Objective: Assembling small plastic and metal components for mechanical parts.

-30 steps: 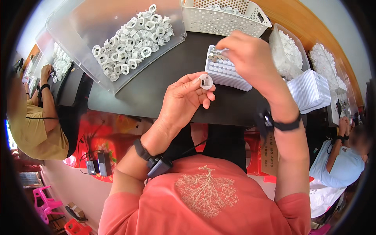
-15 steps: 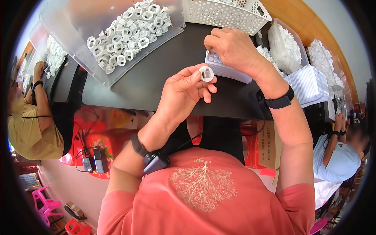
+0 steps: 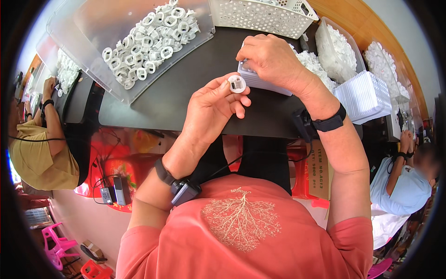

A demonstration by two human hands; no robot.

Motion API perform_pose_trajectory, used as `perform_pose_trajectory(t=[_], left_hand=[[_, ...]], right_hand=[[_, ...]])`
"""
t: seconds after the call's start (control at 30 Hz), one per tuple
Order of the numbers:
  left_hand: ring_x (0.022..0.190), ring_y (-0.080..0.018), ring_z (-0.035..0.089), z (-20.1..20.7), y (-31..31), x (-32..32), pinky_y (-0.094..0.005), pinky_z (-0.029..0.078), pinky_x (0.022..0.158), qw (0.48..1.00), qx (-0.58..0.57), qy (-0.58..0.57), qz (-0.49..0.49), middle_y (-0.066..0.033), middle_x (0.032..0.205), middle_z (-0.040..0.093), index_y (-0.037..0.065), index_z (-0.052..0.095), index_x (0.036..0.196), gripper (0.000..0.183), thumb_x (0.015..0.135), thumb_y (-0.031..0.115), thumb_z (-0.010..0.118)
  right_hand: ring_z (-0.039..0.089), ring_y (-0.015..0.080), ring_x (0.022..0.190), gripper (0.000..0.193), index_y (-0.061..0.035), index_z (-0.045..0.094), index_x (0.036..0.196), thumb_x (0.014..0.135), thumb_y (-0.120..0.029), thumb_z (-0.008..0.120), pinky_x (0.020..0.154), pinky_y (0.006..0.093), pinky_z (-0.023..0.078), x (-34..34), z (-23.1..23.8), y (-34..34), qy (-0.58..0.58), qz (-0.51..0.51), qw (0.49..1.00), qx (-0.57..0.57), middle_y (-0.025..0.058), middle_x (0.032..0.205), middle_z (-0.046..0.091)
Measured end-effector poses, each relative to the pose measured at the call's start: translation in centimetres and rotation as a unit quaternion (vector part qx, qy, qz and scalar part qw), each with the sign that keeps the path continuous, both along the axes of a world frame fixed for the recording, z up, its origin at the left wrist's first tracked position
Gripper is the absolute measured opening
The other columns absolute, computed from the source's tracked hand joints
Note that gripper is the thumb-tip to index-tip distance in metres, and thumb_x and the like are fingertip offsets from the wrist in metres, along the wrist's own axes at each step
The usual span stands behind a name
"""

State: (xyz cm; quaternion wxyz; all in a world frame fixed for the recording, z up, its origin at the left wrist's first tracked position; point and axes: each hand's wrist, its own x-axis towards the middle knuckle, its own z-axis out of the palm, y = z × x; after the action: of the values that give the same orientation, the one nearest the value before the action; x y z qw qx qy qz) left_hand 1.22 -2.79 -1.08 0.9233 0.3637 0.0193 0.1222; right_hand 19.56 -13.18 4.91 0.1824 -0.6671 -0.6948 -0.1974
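Pieces (image 3: 147,42), white and ring-topped, lie heaped in a clear bin (image 3: 88,51) at the left of the surface (image 3: 153,104); whether they are finished or waiting, I cannot tell. Next comes the left hand (image 3: 209,103), raised over the near part of the surface, its grip pinching one ring (image 3: 237,84) between thumb and finger, the round face toward the camera and a slot showing in it. I cannot make out whether anything is seated in that slot; my judgement is that this ring is only partway done. Behind, a perforated basket (image 3: 265,19) holds more white parts. Just right of the ring, the right hand (image 3: 269,56) is over a pale tray (image 3: 268,84), fingers bent close together; their tips are hidden, so whether that grip pinches anything cannot be told. The hand covers most of the tray, so how much of its contents is used does not show. Farther right, a white heap (image 3: 313,65), a full tub (image 3: 325,58) and a stack of trays (image 3: 364,100) suggest plenty left to do.
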Motion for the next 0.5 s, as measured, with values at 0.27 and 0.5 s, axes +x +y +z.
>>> perform_pose_trajectory(t=[0.27,0.5], left_hand=[[0.089,-0.0268,0.065,-0.1,0.0,0.1,-0.0318,0.052,0.065,1.000,-0.003,-0.008,-0.005,-0.0204,0.108,0.064,-0.009,0.048,0.134,0.045,0.103,0.024,0.054],[0.087,-0.0270,0.066,-0.1,0.0,0.1,-0.0338,0.053,0.065,1.000,-0.006,-0.015,0.003,-0.0196,0.106,0.064,-0.010,0.052,0.130,0.040,0.103,0.020,0.053]], right_hand=[[0.063,0.0243,0.078,0.002,-0.0104,0.064,0.077,0.079,-0.011,0.064,0.069,0.0376,0.046,-0.8,-0.2,-0.5,-0.045,-0.018,0.998,0.038,0.0027,0.081,0.064],[0.061,0.0255,0.073,0.012,-0.0097,0.059,0.082,0.074,-0.010,0.068,0.066,0.0384,0.044,-4.9,0.4,-2.3,0.070,0.014,0.987,0.145,0.0041,0.075,0.058]])
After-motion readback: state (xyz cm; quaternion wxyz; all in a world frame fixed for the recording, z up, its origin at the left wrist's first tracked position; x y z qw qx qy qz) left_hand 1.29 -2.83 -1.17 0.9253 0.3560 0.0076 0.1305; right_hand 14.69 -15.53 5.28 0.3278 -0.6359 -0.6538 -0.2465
